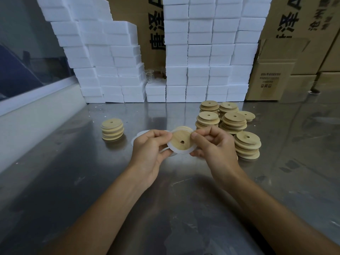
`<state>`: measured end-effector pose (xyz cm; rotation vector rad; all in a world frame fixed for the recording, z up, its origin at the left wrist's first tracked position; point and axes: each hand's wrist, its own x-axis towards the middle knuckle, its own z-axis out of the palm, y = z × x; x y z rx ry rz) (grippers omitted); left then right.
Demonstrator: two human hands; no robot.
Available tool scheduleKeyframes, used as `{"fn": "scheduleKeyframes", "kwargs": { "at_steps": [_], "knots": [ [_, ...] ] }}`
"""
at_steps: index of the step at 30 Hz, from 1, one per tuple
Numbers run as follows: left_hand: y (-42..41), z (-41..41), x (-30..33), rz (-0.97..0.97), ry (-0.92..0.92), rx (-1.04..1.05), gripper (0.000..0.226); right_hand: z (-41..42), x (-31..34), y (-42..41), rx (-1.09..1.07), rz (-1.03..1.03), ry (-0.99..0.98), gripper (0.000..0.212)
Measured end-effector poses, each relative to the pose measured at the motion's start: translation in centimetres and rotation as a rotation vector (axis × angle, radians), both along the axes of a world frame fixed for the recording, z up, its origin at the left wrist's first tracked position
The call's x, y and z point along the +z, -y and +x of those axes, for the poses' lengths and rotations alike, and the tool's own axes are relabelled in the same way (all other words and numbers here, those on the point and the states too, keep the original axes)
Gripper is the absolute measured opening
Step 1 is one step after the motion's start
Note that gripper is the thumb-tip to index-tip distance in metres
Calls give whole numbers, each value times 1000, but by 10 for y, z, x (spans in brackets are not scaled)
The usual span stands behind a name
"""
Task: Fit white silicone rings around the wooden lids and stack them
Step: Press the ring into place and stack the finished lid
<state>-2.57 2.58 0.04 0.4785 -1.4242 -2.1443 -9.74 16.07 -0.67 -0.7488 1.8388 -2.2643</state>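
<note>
Above the steel tabletop (pixel 92 181), near centre, a round wooden lid with a centre hole (pixel 181 142) is pinched by both the left hand (pixel 150 150) and right hand (pixel 214 146) fingers, its white silicone ring (pixel 181 153) half-seated, so uneven stretching could let the ring snap off.

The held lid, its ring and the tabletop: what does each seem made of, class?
Held lid: pale wood, matt, faint grain showing. Ring: white, translucent, probably soft silicone, stretched round the lid's edge. Tabletop: metal, likely stainless steel, with dull, streaky reflections.
</note>
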Motion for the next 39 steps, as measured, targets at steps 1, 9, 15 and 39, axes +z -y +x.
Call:
{"fn": "scheduleKeyframes", "kwargs": {
  "at_steps": [1,9,15,39],
  "knots": [
    [1,0,0,7,1,-15,15,-1,0,-1,-4,-3,3,11],
    [6,3,-8,-657,22,104,16,1,1,-1,-63,197,-297,19],
    [5,2,-10,-636,-3,123,20,0,1,-2,-75,173,-318,8],
    [-8,0,0,90,-65,59,16,-7,5,-2,89,-65,6,6]
  ]
}}
